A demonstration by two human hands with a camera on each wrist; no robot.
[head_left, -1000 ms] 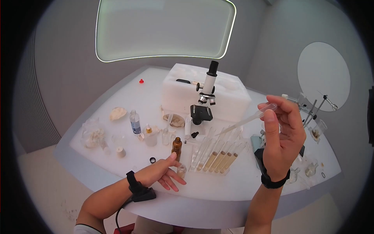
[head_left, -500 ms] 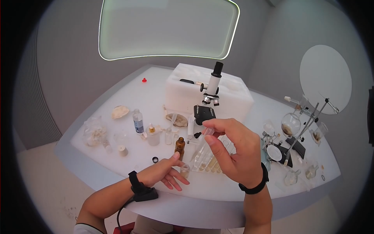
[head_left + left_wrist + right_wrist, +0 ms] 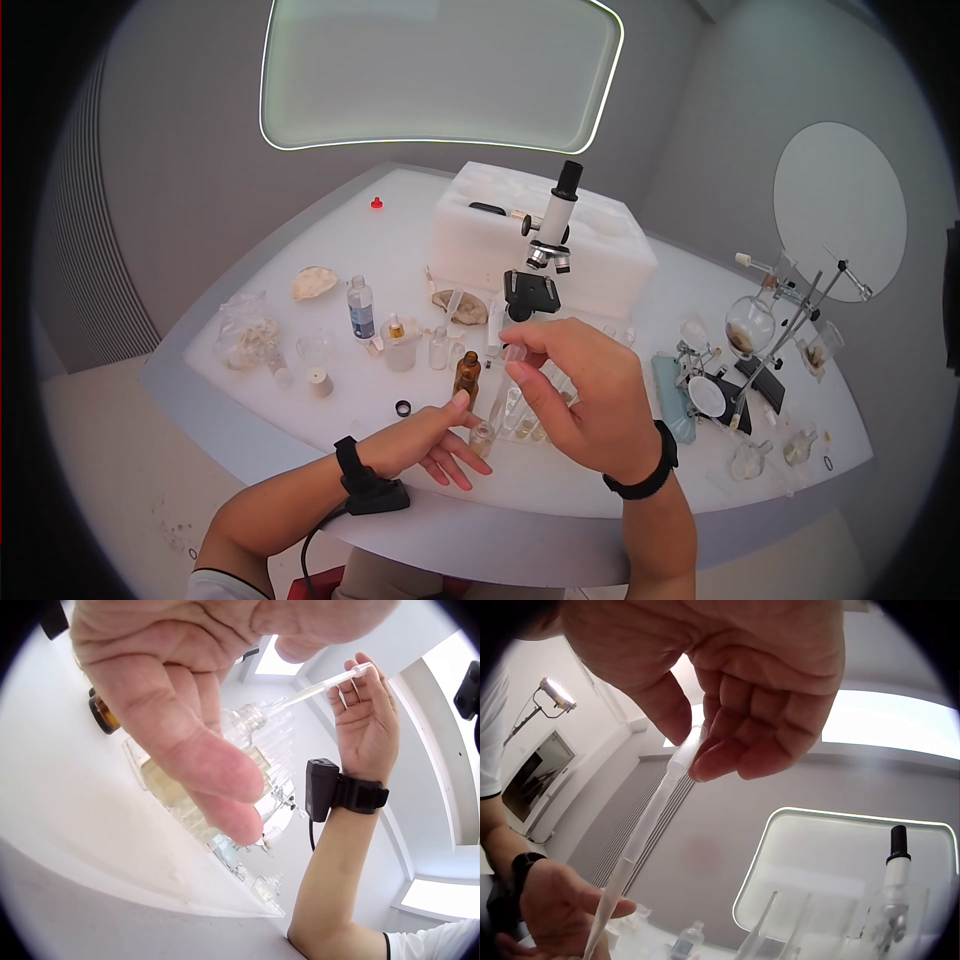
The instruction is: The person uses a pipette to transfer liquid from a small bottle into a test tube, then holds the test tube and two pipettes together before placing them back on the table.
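My right hand (image 3: pixel 590 395) pinches the bulb of a translucent plastic dropper pipette (image 3: pixel 645 825) between thumb and fingers. The pipette slants down; in the left wrist view its tip is right at the mouth of a small clear glass vial (image 3: pixel 251 716). Beside that vial lies my left hand (image 3: pixel 425 445), its fingers loosely extended, the index finger and middle finger on either side of the glass. A brown glass bottle (image 3: pixel 466 375) stands uncapped just behind the left thumb. Test tubes with cloudy yellowish liquid (image 3: pixel 169 784) stand in a rack, mostly hidden by my right hand in the head view.
A microscope (image 3: pixel 552 235) stands before a white foam block (image 3: pixel 600 270). On the left are a labelled clear bottle (image 3: pixel 361 310), a black cap (image 3: pixel 403 408), a plastic bag (image 3: pixel 245 340) and a beaker (image 3: pixel 400 352). A metal stand with a round flask (image 3: pixel 748 325) rises at the right.
My right hand has come left and down with the pipette, from beyond the test tubes to the clear vial. The left hand has stayed by the vial.
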